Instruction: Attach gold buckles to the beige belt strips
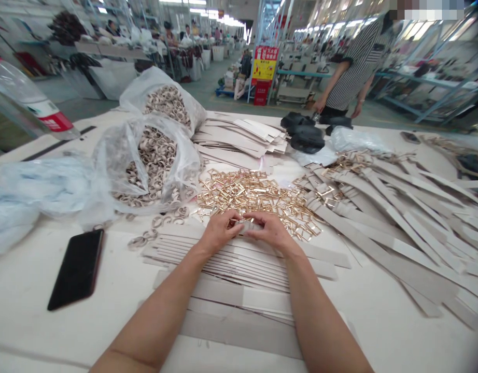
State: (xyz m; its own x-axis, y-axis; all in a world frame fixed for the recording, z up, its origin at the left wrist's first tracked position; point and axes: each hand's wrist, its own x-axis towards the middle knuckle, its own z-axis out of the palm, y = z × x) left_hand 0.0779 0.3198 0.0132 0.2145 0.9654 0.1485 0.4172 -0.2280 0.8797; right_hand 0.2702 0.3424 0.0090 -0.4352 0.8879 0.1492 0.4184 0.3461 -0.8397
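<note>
Both of my hands meet over the middle of the table. The fingers of my left hand (pixel 221 229) are closed at one side of a short piece of pale grey strap (pixel 251 226). My right hand (pixel 270 230) pinches its other side. A thin gold edge shows by the strap, partly hidden by the fingers. Just beyond them spreads a pile of gold rectangular buckles (pixel 242 189). Under my wrists and forearms lie rows of flat grey straps (pixel 223 259), side by side across the table.
On the left stand two clear bags of grey strap loops (pixel 155 160), with a few loops spilled. Nearer lies a black phone (pixel 78 269). Straps with buckles (pixel 394 217) heap at right, and more strips (pixel 239 135) lie behind. A person in stripes (pixel 353 67) stands beyond the table.
</note>
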